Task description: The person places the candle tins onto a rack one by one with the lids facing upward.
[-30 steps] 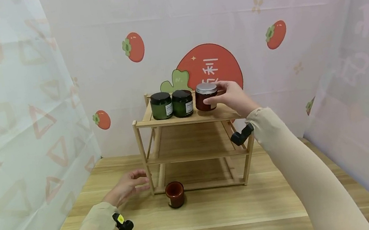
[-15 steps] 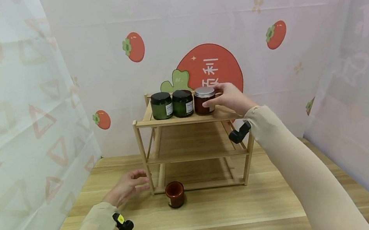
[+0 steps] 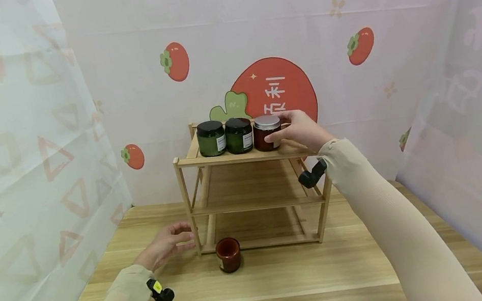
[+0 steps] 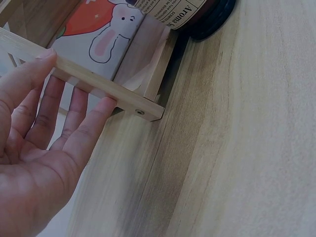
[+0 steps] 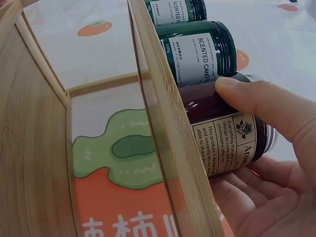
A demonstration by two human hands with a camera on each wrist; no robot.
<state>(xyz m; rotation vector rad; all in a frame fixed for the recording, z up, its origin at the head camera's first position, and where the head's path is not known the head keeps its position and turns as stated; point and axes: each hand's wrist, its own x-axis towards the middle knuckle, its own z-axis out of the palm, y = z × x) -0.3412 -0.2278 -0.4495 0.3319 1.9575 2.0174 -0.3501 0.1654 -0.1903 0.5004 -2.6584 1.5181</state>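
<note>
My right hand grips a dark amber candle jar with a silver lid at the right of a row on the wooden rack's top shelf. The thumb lies on its near side, and other fingers reach behind or under it in the right wrist view. Two green scented candle jars with dark lids stand beside it. My left hand touches the rack's front left post with relaxed fingertips. Close to that hand, an open amber candle jar sits before the rack's bottom bar.
The rack's middle shelf and lower bars lie under the jars. A wood-grain table supports the rack. Printed cloth walls stand behind and at both sides. Each wrist carries a small black camera.
My right hand has brought the silver-lidded amber jar slightly left and down, beside the middle green jar. The left hand and the open amber jar have stayed in place.
</note>
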